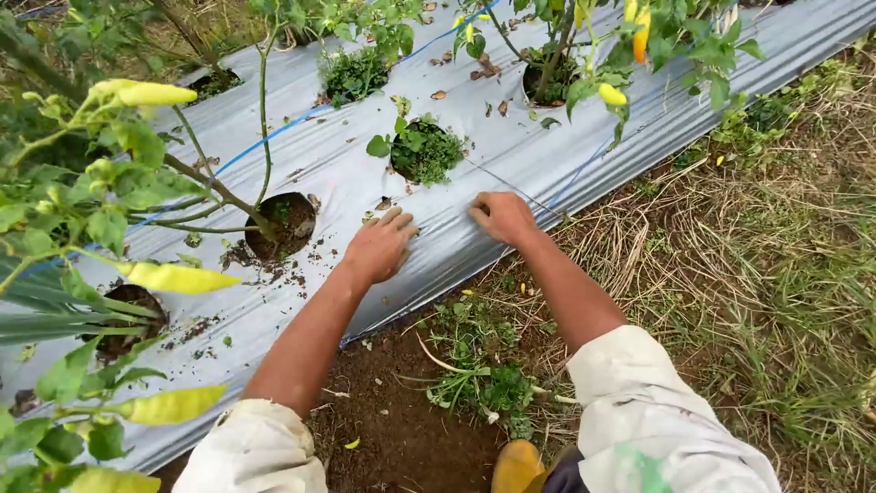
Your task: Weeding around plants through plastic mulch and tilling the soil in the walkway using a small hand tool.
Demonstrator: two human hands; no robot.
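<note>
Two hands down on the silver plastic mulch sheet [511, 146] from where I'm watching, both resting near its lower edge. The thing closest to them is the weed clump [425, 151] growing out of a planting hole, which sits just up-slope of both hands, roughly between them; the bed's long axis runs diagonally from lower left to upper right. The right hand [500, 217] looks a touch nearer to it, fingers curled under and pressed on the plastic, maybe pinching a fold or a thin stalk, but I honestly can't tell. The left hand [380, 245] lies flat, fingers together and stretched out, palm on the sheet, holding nothing. Left of it there's a bare soil hole [283, 226] with a chilli plant stem [214, 187] coming out, and pale yellow chillies [179, 277] hanging near the camera.
</note>
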